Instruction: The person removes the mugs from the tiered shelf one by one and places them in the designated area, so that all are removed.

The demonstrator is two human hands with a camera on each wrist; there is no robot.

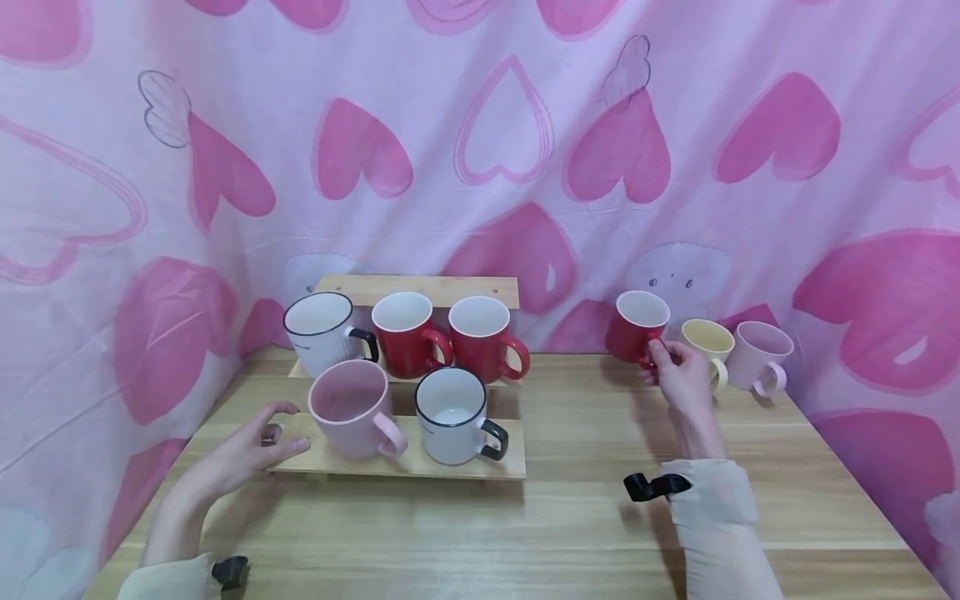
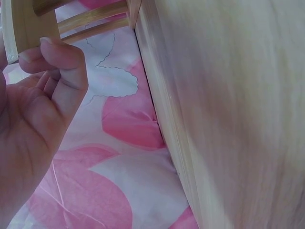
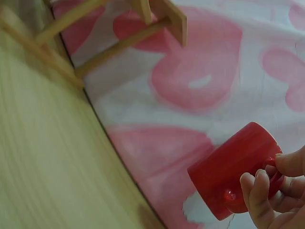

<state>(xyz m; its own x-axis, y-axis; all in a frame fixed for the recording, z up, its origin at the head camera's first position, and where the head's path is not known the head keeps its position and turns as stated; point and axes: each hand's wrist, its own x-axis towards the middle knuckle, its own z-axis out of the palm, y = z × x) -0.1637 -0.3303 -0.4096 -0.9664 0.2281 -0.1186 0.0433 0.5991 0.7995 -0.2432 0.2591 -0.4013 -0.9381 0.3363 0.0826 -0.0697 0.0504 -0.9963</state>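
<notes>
The desk point(image 1: 570, 517) has a pale wood-grain top. A wooden rack point(image 1: 420, 290) stands on it, left of centre, stepped in two tiers. Its upper shelf point(image 1: 514, 382), at the back, carries three mugs in a row: a ribbed white mug point(image 1: 318, 346) with a dark rim on the left, then two red mugs point(image 1: 401, 343). The lower shelf point(image 1: 300, 457), in front, bears a pink mug point(image 1: 352, 433) and, on its right, a smooth white mug point(image 1: 452, 442) with a dark rim. All five are upright, handles towards the right. Near the desk's back right, a yellow mug point(image 1: 707, 336) stands upright just beside a second pink mug point(image 1: 752, 358).
</notes>
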